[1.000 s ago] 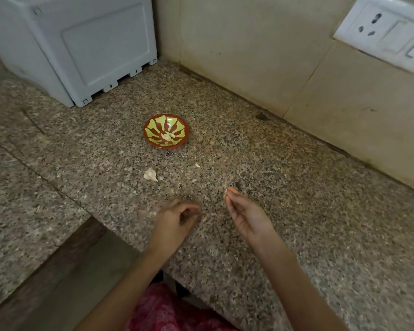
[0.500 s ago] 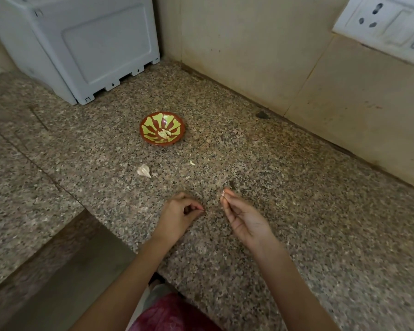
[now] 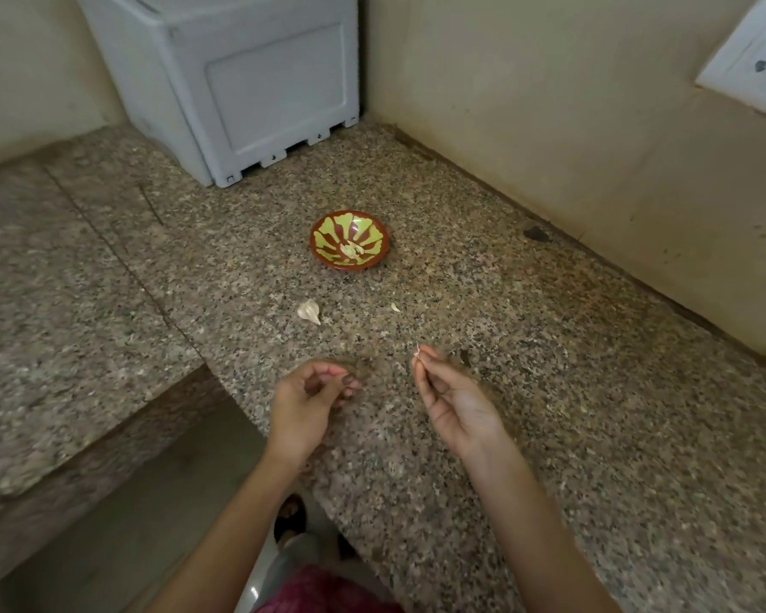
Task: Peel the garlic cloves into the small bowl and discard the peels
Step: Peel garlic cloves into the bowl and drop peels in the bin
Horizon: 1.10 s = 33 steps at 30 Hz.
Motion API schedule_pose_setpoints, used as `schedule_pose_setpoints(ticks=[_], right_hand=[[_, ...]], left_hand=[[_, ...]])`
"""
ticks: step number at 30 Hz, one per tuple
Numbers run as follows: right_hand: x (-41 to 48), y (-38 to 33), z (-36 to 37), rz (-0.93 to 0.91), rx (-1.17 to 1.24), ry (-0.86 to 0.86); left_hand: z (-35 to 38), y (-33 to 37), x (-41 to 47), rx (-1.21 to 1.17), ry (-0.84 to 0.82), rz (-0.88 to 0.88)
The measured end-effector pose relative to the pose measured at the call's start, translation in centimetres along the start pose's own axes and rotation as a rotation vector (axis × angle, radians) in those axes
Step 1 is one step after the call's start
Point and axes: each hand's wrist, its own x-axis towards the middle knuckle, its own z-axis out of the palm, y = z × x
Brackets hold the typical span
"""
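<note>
- right grip [image 3: 456, 404] pinches thin peel scrap [image 3: 418, 351] at fingertips, above bench [image 3: 571, 391].
- left grip [image 3: 310, 402]: fingers curled to thumb; can't tell if anything's inside.
- small bowl [image 3: 326, 235] w/ peeled cloves [image 3: 353, 251] farther back; unpeeled clove [image 3: 308, 311] on bench btw bowl & left grip.

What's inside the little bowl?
A few pale peeled garlic cloves lie at the bottom of the bowl. Nothing covers them, but whatever sits under the pile is hidden.
</note>
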Motion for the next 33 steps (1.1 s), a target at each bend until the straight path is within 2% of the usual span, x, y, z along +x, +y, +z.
schedule_pose_setpoints(ticks=[5,9,12,17,21,26,33], right_hand=[[0.5,4.2,4.1,0.117,-0.109,-0.099],[0.3,10.0,7.8,0.24,-0.227,-0.154],[-0.8,16.1,10.3,0.341,-0.326,-0.227],[-6.0,30.5,13.3,0.549,-0.598,-0.381],[-10.9,42.1,12.3,0.676,-0.785,-0.436],[-13.9,56.9,8.1,0.767,-1.036,-0.493],[-10.1,73.6,-0.4,0.674,-1.446,-0.632]], left_hand=[[-4.3,1.0,-1.9,-0.342,0.249,-0.115],[-9.7,0.5,-4.5,-0.486,0.471,-0.116],[-15.0,-0.5,-8.0,-0.562,0.655,-0.1],[-26.3,-4.0,-18.2,-0.711,1.024,-0.066],[-33.4,-8.4,-26.8,-0.774,1.266,-0.068],[-40.7,-17.5,-35.7,-0.748,1.522,-0.207],[-46.0,-33.6,-39.7,-0.815,1.76,-0.398]])
